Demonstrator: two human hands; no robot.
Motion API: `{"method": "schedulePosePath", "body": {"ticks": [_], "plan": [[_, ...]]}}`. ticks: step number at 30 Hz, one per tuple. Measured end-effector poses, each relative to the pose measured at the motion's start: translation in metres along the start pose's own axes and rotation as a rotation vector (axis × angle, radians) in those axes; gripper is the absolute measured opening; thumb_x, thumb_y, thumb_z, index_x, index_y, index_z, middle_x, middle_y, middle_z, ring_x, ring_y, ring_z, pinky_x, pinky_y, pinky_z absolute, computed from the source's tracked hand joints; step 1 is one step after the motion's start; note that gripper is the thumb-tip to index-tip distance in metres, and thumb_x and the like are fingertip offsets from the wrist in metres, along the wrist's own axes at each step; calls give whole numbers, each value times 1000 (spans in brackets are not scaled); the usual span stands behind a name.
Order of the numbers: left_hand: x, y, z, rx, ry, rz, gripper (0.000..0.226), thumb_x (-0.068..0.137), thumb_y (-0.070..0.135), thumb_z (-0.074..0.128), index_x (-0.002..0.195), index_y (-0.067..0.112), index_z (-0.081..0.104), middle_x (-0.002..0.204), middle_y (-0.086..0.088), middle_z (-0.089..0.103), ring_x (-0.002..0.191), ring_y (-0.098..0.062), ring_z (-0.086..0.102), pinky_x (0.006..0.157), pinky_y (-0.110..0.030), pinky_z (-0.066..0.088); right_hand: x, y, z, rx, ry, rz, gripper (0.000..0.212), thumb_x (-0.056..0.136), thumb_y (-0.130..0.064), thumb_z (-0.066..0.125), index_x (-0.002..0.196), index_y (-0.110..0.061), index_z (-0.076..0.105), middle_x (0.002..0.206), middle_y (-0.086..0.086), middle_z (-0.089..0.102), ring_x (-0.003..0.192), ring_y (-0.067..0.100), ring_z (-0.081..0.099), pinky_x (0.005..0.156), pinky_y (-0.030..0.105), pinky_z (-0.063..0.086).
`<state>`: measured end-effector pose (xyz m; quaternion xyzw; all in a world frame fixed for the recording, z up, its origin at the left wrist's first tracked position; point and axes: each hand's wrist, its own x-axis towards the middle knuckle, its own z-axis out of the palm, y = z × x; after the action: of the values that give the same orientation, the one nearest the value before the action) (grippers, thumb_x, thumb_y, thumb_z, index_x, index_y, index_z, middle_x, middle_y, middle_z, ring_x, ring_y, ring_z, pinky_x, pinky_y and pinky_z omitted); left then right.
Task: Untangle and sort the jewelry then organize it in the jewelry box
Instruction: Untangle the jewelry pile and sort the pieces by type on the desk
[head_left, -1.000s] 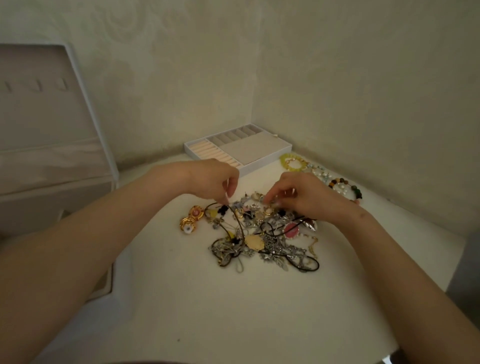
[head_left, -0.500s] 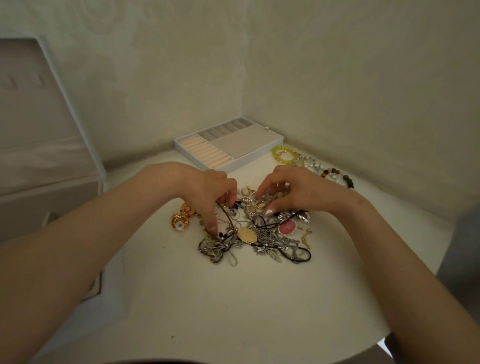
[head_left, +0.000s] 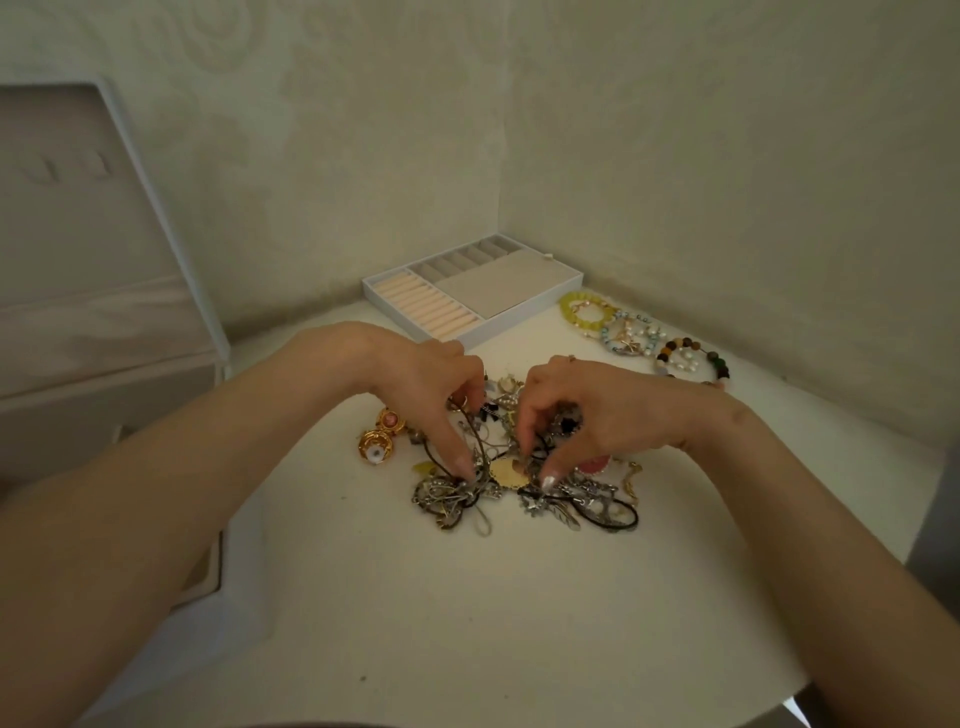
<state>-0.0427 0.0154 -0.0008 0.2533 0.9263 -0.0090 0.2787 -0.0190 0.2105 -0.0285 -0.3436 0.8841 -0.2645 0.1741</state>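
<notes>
**Jewelry tangle (head_left: 524, 483) on desk (head_left: 415, 623), both hands engaged**

Location: the tangle is heaped at the middle of the white desk, near the room corner. Silver chains and charms, a black cord (head_left: 618, 522) looped at its right edge, a gold oval pendant (head_left: 505, 470) at its centre and a pink piece (head_left: 595, 464) half hidden under the right wrist are noted in it.

Left hand (head_left: 431, 389): fingers curled, forefinger tip set down on the silver cluster at the left of the tangle. A dark strand is seen running from there up into the curled fingers, so a grip on the tangle is recorded.

Right hand (head_left: 597, 415): fingers curled over the heap. Thumb and forefinger are brought down just beside the gold pendant, pinching into the chains; a dark piece is enclosed under the bent fingers.

Two gold round pieces (head_left: 375, 449) are laid just left of the tangle, apart from it.

Three bead bracelets are set in a row along the right wall, well apart from the tangle: yellow-green bracelet (head_left: 586, 312), pale blue bracelet (head_left: 631, 335), dark-and-pearl bracelet (head_left: 691, 358).

An insert tray (head_left: 519, 312), with ring rolls and small compartments, is placed in the far corner. The jewelry box (head_left: 78, 260) is stood at the left with its lid raised.
</notes>
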Motion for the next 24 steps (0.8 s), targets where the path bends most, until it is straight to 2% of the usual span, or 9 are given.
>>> {"method": "schedulePosePath", "body": {"ticks": [3, 9, 13, 16, 20, 22, 24], "plan": [[1, 6, 3, 68, -25, -14, 79, 62, 55, 78, 125, 31, 35, 115, 7, 28, 113, -11, 31, 100, -34, 40, 2, 0, 2, -13, 19, -19, 17, 72, -25, 81, 86, -20, 73, 87, -11, 56, 88, 2, 48, 82, 22, 41], [1, 4, 1, 138, -44, -14, 75, 66, 46, 80, 125, 30, 36, 117, 5, 28, 114, -14, 32, 98, -34, 40, -2, 3, -2, 69, 6, 12, 9, 75, -20, 79, 81, -22, 73, 83, -16, 54, 85, 5, 53, 80, 27, 45], [0, 3, 0, 155, -54, -14, 74, 69, 37, 80, 127, 29, 36, 121, 4, 29, 115, -15, 32, 95, -31, 40, -8, 7, -10, 169, 53, -21, 17, 75, -18, 79, 74, -32, 70, 80, -21, 57, 77, 0, 53, 74, 19, 42], [0, 2, -1, 167, -67, -14, 76, 68, 37, 81, 128, 29, 34, 120, 4, 28, 114, -14, 31, 91, -29, 37, -13, 8, -15, 245, 72, -43, 18, 75, -14, 78, 73, -30, 70, 80, -19, 59, 74, 0, 55, 74, 19, 41], [-2, 4, 0, 212, -85, -26, 83, 65, 39, 82, 129, 30, 31, 118, 5, 24, 115, -13, 30, 95, -30, 38, -16, 6, -16, 240, 0, -41, 8, 73, -21, 79, 76, -26, 74, 85, -11, 61, 81, 13, 57, 81, 33, 45], [-3, 5, 0, 230, -99, -31, 87, 62, 43, 83, 129, 31, 29, 117, 6, 23, 115, -13, 29, 98, -32, 39, -13, 7, -15, 258, 65, -25, 8, 73, -27, 77, 80, -24, 75, 84, -10, 63, 77, 9, 57, 78, 26, 45], [-5, 6, -1, 215, -112, -34, 87, 60, 48, 83, 128, 33, 30, 118, 6, 25, 114, -13, 29, 97, -32, 39, -8, 14, -14, 204, 245, -2, 10, 75, -26, 76, 85, -25, 75, 85, -6, 65, 75, 7, 57, 74, 23, 45]]}}
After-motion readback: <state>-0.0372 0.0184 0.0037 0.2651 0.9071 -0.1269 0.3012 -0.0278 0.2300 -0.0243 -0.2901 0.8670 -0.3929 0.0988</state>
